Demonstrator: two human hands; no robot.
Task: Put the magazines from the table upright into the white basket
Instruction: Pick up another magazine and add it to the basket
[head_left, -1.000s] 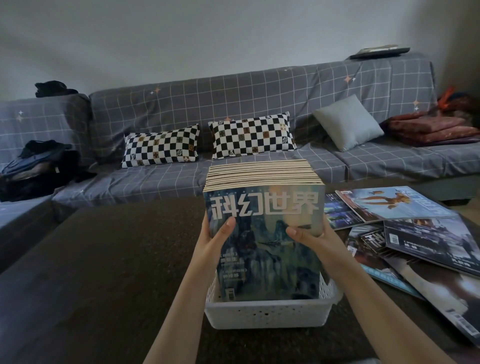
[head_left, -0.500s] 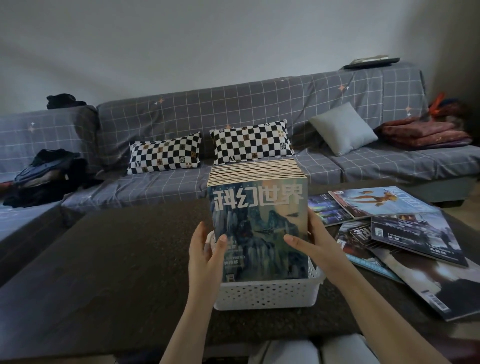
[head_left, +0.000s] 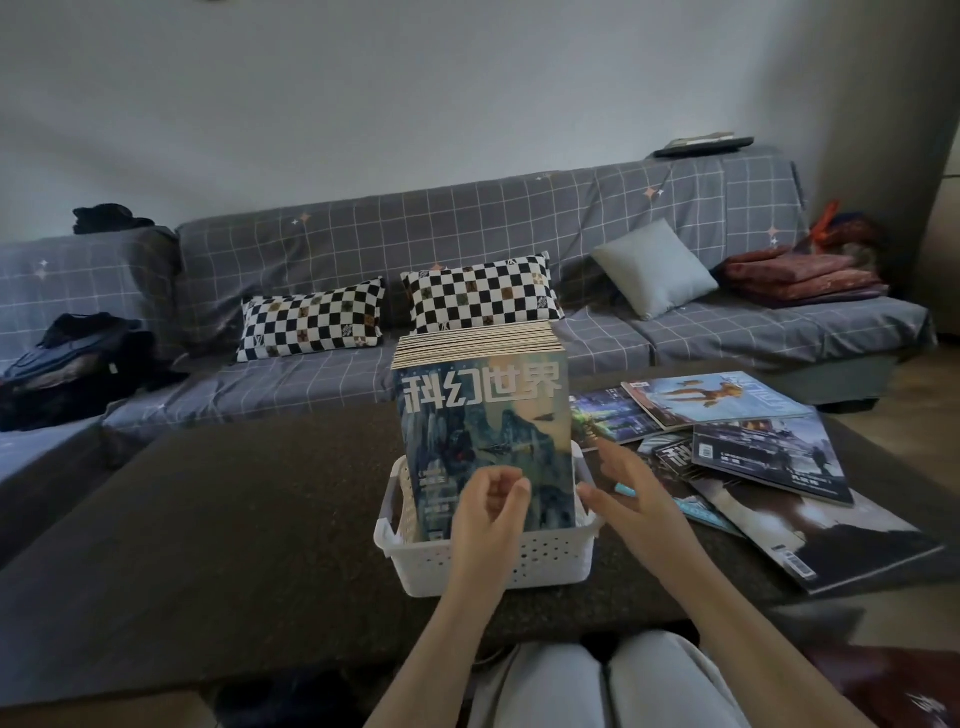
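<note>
A white perforated basket (head_left: 550, 564) stands on the dark table (head_left: 234, 525) in front of me. A thick row of magazines (head_left: 483, 415) stands upright in it, the front cover showing blue mountains and large white characters. My left hand (head_left: 488, 512) hovers just in front of that cover, fingers loosely curled, holding nothing. My right hand (head_left: 631, 499) is spread beside the basket's right rim, fingers relaxed and empty. Several loose magazines (head_left: 753, 452) lie flat and overlapping on the table to the right.
A grey checked sofa (head_left: 467, 249) runs behind the table, with two checkered pillows (head_left: 395, 312), a grey cushion (head_left: 654, 267), folded red cloth (head_left: 800, 273) and a dark bag (head_left: 67, 358). My knees (head_left: 597, 680) are at the table's near edge.
Both hands have let go of the magazine stack, which now stands in the basket on its own. The left hand drew in front of the cover; the right moved off to the side.
</note>
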